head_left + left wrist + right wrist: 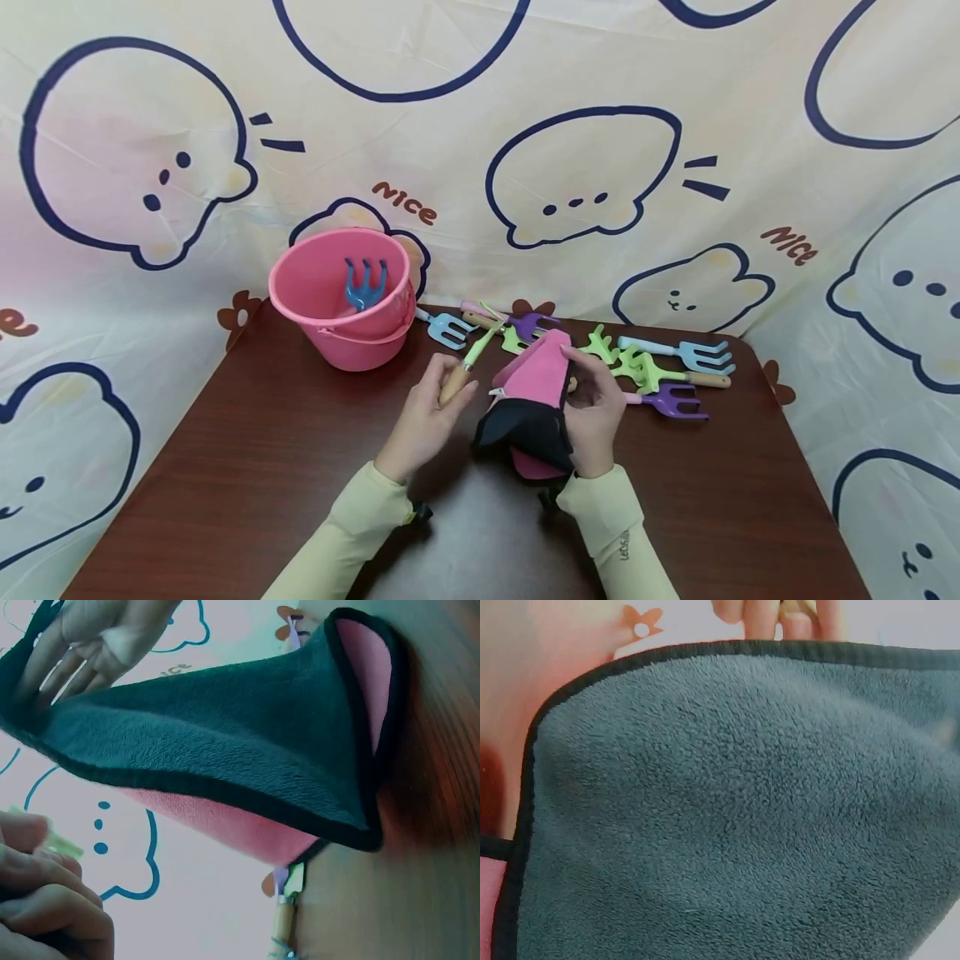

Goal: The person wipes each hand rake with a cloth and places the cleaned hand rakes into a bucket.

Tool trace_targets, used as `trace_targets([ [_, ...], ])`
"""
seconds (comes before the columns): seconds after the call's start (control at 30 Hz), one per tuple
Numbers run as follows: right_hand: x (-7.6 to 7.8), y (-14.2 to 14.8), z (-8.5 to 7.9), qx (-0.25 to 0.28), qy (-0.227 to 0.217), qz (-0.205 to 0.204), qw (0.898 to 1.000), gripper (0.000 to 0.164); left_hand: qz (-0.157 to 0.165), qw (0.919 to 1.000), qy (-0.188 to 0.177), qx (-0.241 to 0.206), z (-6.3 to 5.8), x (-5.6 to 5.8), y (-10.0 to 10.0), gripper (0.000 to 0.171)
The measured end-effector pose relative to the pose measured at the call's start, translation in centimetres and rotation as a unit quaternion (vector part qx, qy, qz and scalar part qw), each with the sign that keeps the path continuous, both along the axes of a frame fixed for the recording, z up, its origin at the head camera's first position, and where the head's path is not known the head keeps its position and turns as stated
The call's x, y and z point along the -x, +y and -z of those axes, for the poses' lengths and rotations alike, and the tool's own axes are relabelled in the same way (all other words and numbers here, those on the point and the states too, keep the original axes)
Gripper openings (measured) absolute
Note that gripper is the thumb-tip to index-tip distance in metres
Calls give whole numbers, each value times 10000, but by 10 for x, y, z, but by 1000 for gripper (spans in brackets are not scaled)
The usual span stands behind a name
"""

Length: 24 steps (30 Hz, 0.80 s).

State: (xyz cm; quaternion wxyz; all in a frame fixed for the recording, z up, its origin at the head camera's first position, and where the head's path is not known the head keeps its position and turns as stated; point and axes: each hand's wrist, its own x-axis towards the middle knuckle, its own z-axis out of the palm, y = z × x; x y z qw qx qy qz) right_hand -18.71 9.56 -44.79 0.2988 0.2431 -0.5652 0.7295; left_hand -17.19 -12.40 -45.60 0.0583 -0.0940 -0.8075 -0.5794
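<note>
My left hand point(427, 408) grips the wooden handle point(455, 384) of a small toy garden fork, whose light green head point(480, 346) points up and away, seen nearly edge-on. A two-sided cloth point(536, 371), pink on one face and dark grey on the other with black edging, hangs from my right hand point(596, 412). The right thumb and fingers pinch its upper right edge. Dark fleece point(735, 810) fills most of the right wrist view. In the left wrist view the cloth point(210, 742) drapes in a fold between the hands.
A pink bucket point(300, 312) stands at the back left, a blue fork point(365, 287) inside. Along the table's back edge lie a light blue fork point(448, 329), purple forks point(675, 402), several green forks point(645, 371) and another blue one point(705, 357). A patterned curtain point(450, 150) hangs behind.
</note>
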Motion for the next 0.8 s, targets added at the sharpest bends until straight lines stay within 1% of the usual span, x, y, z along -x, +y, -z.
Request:
trace_targets([
  [0.07, 0, 2, 0, 6, 13, 151, 9999, 48, -47, 9997, 75, 209, 1, -1, 1, 20],
  [0.1, 0, 2, 0, -72, 61, 227, 9997, 48, -105, 9994, 117, 310, 1, -1, 2, 20],
  [0.17, 0, 2, 0, -360, 250, 389, 9983, 43, -197, 9988, 185, 405, 2, -2, 4, 19],
  [0.23, 2, 1, 2, -771, 580, 692, 9929, 33, -294, 9978, 271, 522, 1, -4, 7, 19],
  [0.3, 3, -1, 4, -1189, 939, 1054, 9828, 27, -427, 9957, 418, 709, 1, -5, 10, 21],
  [0.4, 5, -6, 7, -1547, 1341, 1680, 9643, 30, -568, 9901, 744, 1050, 0, -7, 14, 21],
  [0.47, 5, -8, 8, -1638, 1357, 2126, 9537, 33, -609, 9847, 994, 1293, -1, -9, 16, 20],
  [0.57, 5, -7, 8, -1746, 1108, 2697, 9405, 39, -523, 9779, 1312, 1544, -1, -12, 19, 21],
  [0.6, 6, -6, 8, -1777, 1012, 2760, 9391, 40, -494, 9749, 1429, 1637, -2, -14, 20, 21],
  [0.67, 8, -2, 8, -1895, 824, 2754, 9389, 41, -445, 9694, 1627, 1785, -2, -16, 21, 23],
  [0.73, 10, 1, 8, -2023, 730, 2596, 9415, 44, -409, 9632, 1793, 1962, -2, -17, 23, 23],
  [0.8, 12, 4, 8, -2179, 724, 2479, 9412, 46, -393, 9577, 1904, 2121, -2, -18, 24, 23],
])
